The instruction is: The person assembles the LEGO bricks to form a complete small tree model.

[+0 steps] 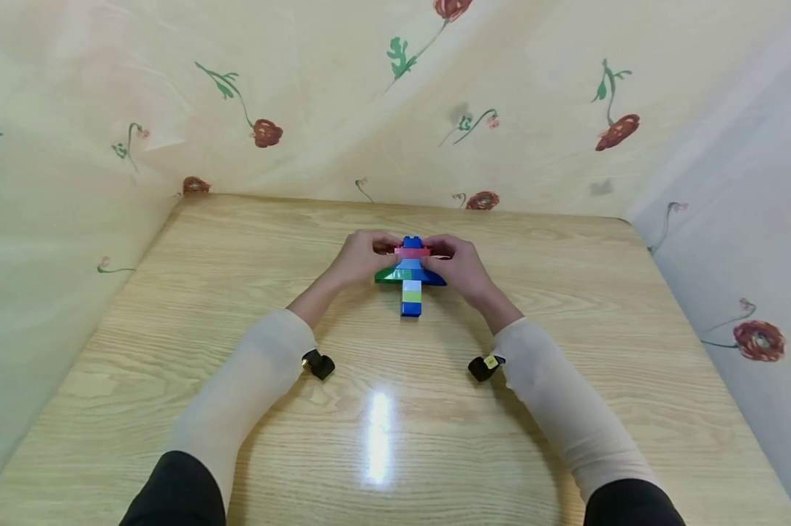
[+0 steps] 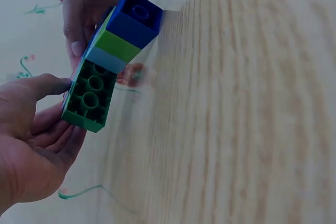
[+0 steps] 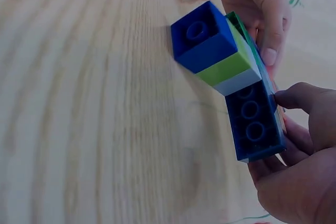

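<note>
Both hands hold a model of stacked toy building bricks (image 1: 411,286) between them over the far middle of the table. My left hand (image 1: 361,259) grips its left side, thumb in front and fingers behind. On the opposite side, the right hand (image 1: 461,267) pinches it the same way. A narrow stem of light blue, lime green and dark blue bricks points toward me; above it spread a green sloped brick (image 2: 89,98) and a blue sloped brick (image 3: 254,124), hollow undersides showing. Light blue, pink and blue bricks top the model. Fingers partly cover the upper layers.
The wood-grain table (image 1: 237,248) extends all round the hands. A flower-patterned sheet (image 1: 329,95) hangs behind it and along the left side, with a pale wall surface (image 1: 730,241) at right. Small black wrist cameras (image 1: 319,364) hang under both forearms.
</note>
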Tool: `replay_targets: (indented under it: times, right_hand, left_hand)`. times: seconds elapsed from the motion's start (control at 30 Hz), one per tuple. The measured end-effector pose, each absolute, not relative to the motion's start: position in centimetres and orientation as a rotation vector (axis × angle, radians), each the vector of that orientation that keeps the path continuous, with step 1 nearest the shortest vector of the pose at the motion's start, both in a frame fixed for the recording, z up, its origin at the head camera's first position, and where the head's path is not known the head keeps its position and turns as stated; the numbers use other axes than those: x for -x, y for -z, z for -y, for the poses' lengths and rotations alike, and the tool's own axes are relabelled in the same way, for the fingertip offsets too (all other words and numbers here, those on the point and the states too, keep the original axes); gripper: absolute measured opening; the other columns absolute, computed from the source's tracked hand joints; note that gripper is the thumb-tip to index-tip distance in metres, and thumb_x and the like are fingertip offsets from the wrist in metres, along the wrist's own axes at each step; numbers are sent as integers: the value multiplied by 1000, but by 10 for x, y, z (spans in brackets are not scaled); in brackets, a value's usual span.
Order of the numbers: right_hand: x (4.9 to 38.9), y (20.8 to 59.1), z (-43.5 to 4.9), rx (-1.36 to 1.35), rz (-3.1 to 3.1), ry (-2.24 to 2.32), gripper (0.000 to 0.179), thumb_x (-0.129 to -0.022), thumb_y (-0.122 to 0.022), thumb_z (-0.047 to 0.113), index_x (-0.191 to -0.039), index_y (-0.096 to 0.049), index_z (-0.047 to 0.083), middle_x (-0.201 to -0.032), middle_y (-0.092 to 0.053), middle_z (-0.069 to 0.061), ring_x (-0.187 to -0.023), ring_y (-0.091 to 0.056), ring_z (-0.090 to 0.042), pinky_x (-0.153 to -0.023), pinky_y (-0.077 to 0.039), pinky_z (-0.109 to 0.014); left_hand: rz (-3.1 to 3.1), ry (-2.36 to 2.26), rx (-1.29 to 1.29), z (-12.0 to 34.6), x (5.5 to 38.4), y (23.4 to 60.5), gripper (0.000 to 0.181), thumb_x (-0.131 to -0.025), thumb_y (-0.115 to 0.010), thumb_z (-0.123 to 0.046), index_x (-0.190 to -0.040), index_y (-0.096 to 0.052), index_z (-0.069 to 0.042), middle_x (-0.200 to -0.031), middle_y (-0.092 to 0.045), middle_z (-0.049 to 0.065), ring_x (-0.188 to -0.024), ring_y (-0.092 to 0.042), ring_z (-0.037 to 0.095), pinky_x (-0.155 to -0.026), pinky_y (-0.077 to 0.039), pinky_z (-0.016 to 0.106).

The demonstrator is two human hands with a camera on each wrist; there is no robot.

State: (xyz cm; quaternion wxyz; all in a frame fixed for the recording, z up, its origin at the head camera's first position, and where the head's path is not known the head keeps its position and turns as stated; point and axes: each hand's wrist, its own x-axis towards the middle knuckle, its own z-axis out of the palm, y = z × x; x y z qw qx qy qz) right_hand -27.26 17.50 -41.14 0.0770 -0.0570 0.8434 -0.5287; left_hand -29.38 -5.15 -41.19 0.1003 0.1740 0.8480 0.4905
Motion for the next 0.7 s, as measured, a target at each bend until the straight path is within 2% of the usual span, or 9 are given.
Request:
replay_targets:
  times: [0.23,0.7]
  right_hand:
    - [284,425,-172,82,-2462,1600,37,-100,-67,16,-136,-65,9,-138,-62,-14,-124,-57,-28,-112,-47,-44]
    - [289,433,-172,48,-2473,1558,36,-100,-68,19,-135,-66,11,-140,-62,-12,-127,-55,-29,-116,-44,-46]
  left_hand:
    - [-2470,-1404,-424,49,305,424,36,-100,-70,-25,-132,-70,-10,-133,-70,9,-124,-62,24,-109,-51,40]
    - [-2459,-1369,-452,50,309,431,36,-104,-63,-23,-137,-67,-9,-137,-67,10,-127,-60,26,-113,-48,42]
